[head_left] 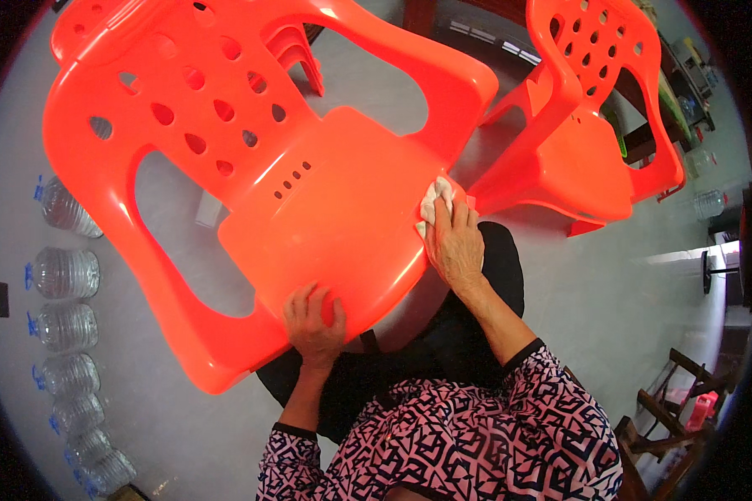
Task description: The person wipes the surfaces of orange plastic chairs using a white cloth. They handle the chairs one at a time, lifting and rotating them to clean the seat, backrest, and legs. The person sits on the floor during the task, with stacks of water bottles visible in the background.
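Holding the cloth (429, 197): right hand (457, 249), fingers close together, pressing it to the edge of the seat (334, 230).
Left hand (316, 327): fingers spread a little, resting on the seat's near edge.
Chair (259, 210): red, right under both hands, its back (194, 107) beyond them.
Second chair (585, 167): red too, past the cloth, rightward.
Bottles (68, 273): clear, lined up well left of the left hand.

The chair (334, 213) is smooth, glossy plastic; the rag (432, 199), rumpled matt cloth; the bottles (67, 273), clear shiny plastic; the floor (572, 292), smooth.
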The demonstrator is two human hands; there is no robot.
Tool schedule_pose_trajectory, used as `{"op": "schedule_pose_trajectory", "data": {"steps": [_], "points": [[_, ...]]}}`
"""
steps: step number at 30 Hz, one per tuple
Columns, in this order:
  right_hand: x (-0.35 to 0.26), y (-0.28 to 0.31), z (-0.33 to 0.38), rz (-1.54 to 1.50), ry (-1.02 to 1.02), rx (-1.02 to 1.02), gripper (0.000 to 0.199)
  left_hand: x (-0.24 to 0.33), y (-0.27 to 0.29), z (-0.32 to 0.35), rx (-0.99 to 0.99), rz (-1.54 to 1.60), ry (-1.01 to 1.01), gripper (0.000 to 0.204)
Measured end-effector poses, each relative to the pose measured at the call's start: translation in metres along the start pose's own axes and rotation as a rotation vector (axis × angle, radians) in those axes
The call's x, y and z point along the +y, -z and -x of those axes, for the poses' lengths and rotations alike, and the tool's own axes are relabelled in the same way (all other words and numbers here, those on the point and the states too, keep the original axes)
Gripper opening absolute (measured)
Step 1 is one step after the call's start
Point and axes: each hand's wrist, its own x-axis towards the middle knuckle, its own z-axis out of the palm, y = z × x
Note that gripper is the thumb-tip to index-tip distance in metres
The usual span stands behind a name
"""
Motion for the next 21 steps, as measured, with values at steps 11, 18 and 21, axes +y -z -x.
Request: {"op": "schedule_pose_trajectory", "data": {"steps": [11, 18, 21], "points": [[0.036, -0.041, -0.014, -0.392, -0.397, 0.18, 0.048, 0.0, 0.0, -0.002, 0.0, -0.01, -0.007, 0.028], [-0.018, -0.016, 0.049, -0.226, -0.08, 0.159, 0.054, -0.001, 0.002, -0.001, 0.012, -0.01, -0.005, 0.027], [-0.019, -0.004, 0.051, -0.148, 0.081, 0.07, 0.053, -0.001, 0.006, 0.0, 0.007, -0.004, -0.004, 0.027]]}}
